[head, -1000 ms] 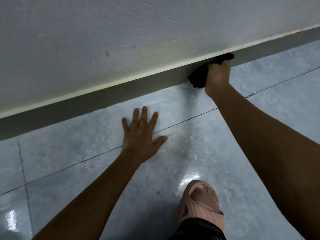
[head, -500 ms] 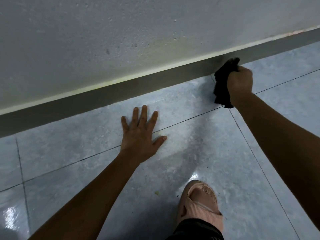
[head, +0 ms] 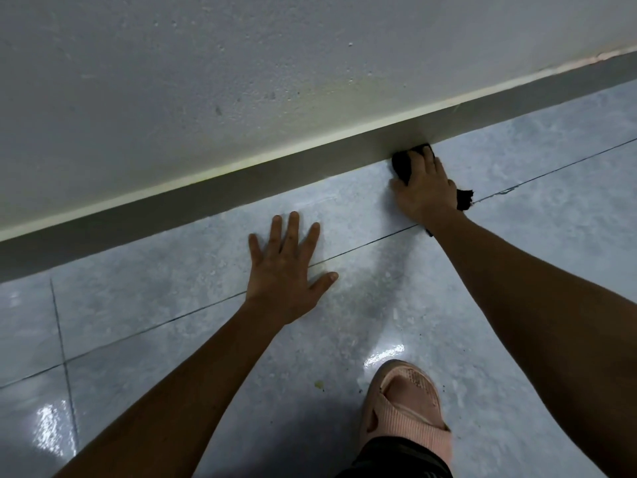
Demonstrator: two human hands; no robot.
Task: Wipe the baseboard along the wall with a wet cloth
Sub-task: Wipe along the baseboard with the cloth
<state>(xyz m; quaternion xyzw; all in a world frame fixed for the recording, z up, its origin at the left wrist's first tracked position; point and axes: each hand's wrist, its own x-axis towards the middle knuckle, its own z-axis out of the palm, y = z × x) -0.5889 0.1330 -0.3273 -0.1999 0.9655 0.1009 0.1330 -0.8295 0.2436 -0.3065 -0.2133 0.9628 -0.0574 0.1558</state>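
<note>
Low against the baseboard [head: 241, 191], right hand [head: 425, 188] presses the cloth [head: 403, 165] with flat fingers; left hand [head: 286, 267] lies spread on the floor [head: 172, 305]. Cloth looks limp and light, best bunched under the palm.

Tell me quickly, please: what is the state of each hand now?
Left hand: open, flat on the floor, holding nothing.
Right hand: open, pressing the black cloth at the baseboard.

Left hand [head: 286, 270] lies flat, fingers [head: 293, 232] spread; right hand [head: 425, 188] presses palm-down.
</note>
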